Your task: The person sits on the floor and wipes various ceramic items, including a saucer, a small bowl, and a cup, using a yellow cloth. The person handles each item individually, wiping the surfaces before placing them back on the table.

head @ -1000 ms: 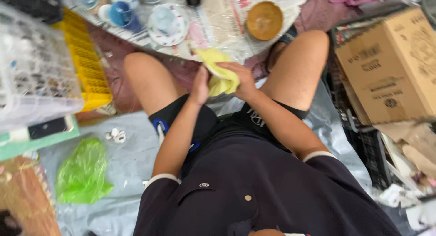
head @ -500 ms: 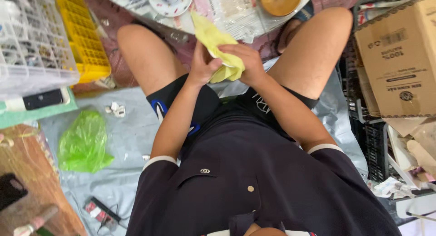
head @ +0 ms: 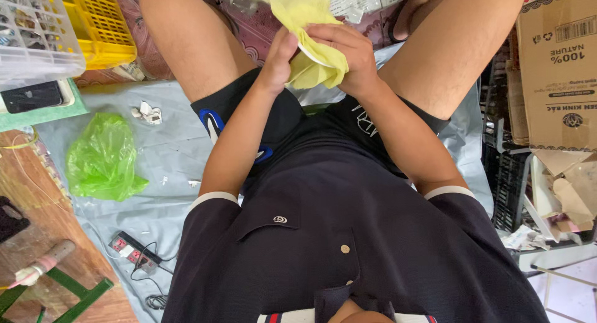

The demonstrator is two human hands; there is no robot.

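Yellow cloth [head: 309, 40], thin and crumpled, is held between the knees, just above the lap, near the upper edge of the grey sheet [head: 124, 217] spread over the floor. It is clamped by the right hand [head: 348, 52], whose fingers are curled shut over its top fold and over something pale with a white rim that is wrapped inside; what that thing is cannot be told. The left hand [head: 278, 60] is pressed flat against the cloth's left side, fingers together and thumb hidden, so whether it is truly gripped there cannot be told. The cloth is judged to be light, soft and limp, likely to sag and slide unless it is pinched at a gathered fold instead of a loose corner; the wrapped thing is better cupped from beneath through the fabric. Further out, a green plastic bag [head: 102, 158] is seen lying crumpled toward the sheet's left edge, with a small white scrap [head: 148, 113] above it. A yellow crate [head: 102, 24] and a clear lattice crate [head: 34, 34] are set beyond the sheet's upper left corner, a power strip [head: 132, 249] lies at its lower left edge, and a cardboard box [head: 559, 68] is stacked past the right edge.
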